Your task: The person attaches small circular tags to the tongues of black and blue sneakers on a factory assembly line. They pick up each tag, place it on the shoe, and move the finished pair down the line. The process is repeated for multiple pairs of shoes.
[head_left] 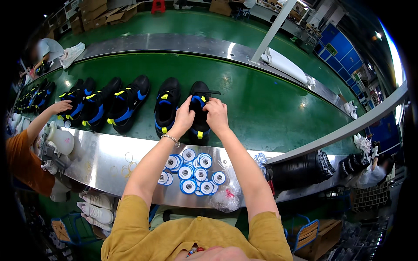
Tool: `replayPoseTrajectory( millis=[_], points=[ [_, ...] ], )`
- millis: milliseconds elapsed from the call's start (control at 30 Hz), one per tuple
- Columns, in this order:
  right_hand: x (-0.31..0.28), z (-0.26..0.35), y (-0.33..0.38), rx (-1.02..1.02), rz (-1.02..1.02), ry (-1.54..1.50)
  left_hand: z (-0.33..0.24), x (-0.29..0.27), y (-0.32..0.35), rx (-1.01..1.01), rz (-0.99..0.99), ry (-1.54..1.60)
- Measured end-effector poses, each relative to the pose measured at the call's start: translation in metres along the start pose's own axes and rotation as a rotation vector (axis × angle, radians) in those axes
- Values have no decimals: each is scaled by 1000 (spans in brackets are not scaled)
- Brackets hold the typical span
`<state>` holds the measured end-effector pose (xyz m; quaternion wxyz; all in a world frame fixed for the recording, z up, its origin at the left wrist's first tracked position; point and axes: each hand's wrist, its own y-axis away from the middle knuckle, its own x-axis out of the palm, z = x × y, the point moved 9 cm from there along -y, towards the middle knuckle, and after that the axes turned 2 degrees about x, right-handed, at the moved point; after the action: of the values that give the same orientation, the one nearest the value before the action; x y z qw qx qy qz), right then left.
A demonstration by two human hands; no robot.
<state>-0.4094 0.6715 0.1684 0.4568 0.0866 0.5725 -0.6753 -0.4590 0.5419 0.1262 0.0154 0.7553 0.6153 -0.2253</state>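
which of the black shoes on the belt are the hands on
The rightmost shoe in the row. Both the left hand and right hand grip it near its strap; the other shoes to its left lie untouched by them.

The belt (pixel 270 108) is green and glossy – lamps glare off it in white spots. Its edge rail (pixel 109 161) is bare metal, brushed and shiny, with faint ring marks. The shoe (pixel 199 114) under the left hand (pixel 183 118) and right hand (pixel 216 115) looks like matt black cloth with smooth blue and yellow trim, same as the shoe beside it (pixel 166 108). The tape rolls (pixel 191 174) have glossy blue plastic rims – a crinkly clear plastic bag (pixel 226 198) lies by them. The shirt (pixel 183 237) is soft mustard cloth, the boxes (pixel 104 13) plain brown cardboard
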Motion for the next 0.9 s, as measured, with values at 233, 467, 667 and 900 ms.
replayPoseTrajectory(
  millis=[233,467,667,900],
  points=[
    [-30,-6,-21,328,46,-156,-33,6,16,304,-111,-220],
    [-23,14,-40,179,100,20,-33,7,18,274,-46,-259],
    [-6,19,-27,71,280,165,-23,-6,19,300,-136,-110],
    [-14,-21,-21,261,312,-13,-47,7,16,373,-63,-342]
  ],
)
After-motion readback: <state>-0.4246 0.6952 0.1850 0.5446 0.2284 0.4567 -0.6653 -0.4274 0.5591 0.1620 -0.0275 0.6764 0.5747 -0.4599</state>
